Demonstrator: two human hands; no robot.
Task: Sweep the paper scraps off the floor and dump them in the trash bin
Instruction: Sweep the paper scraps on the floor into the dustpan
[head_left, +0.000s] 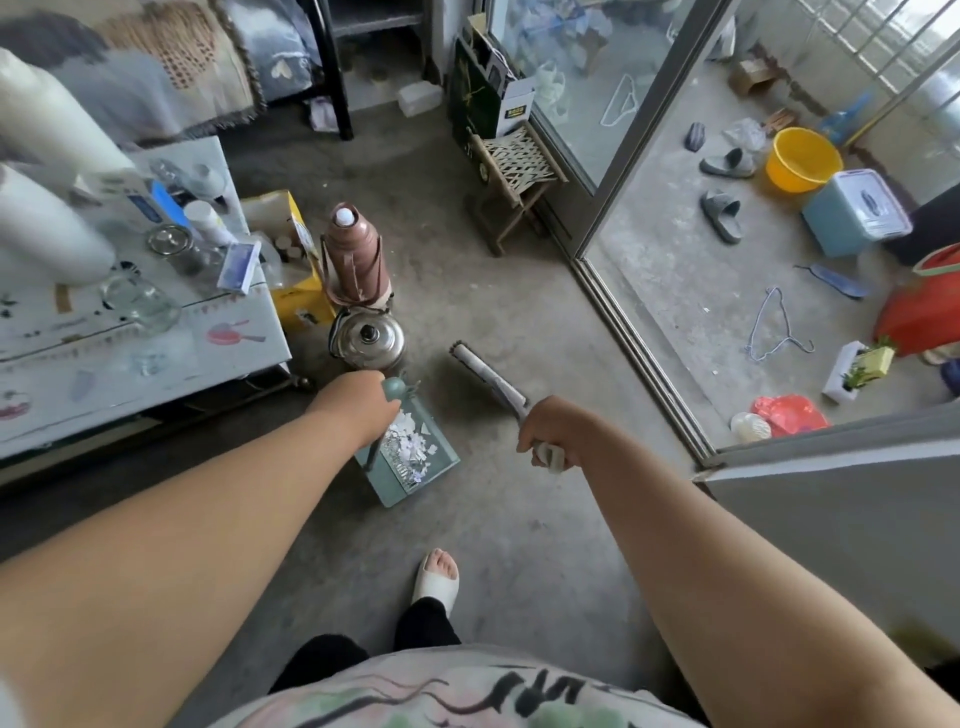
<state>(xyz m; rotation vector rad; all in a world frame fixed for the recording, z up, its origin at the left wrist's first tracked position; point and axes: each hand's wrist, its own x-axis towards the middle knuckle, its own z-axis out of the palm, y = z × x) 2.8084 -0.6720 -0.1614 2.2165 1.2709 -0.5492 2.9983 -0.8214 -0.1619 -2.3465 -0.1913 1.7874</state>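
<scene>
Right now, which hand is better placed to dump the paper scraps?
Left. The left hand grips the teal plastic dustpan holding the white paper scraps; the right hand holds only the grey brush.

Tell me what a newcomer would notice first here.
Mid-frame, the left hand holds a teal dustpan heaped with white paper scraps, just in front of a steel kettle. To its right, the right hand grips a brush by its handle. Upper right, past the sliding door, a bright yellow basin stands out.
</scene>
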